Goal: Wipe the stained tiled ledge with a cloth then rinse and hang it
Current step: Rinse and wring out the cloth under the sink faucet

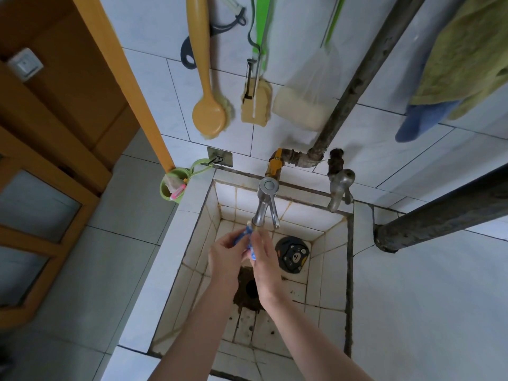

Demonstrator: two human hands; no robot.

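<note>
A small blue and white cloth [248, 241] is bunched between both hands, directly under the spout of the chrome tap [264, 207]. My left hand [226, 253] grips its left side and my right hand [264, 261] presses it from the right. Both hands are over the tiled basin [327, 273], above the dark stained drain hole [250, 288]. Most of the cloth is hidden by my fingers. The white tiled ledge [176, 243] runs along the basin's left rim.
A black drain cover [292, 254] lies in the basin. An old tap [339, 191] and rusty pipes [354, 86] stand behind. Brushes [210, 114], a sponge mop [255, 105], a metal hook [220, 158] with a green cup [173, 185], and towels [467, 59] hang on the wall.
</note>
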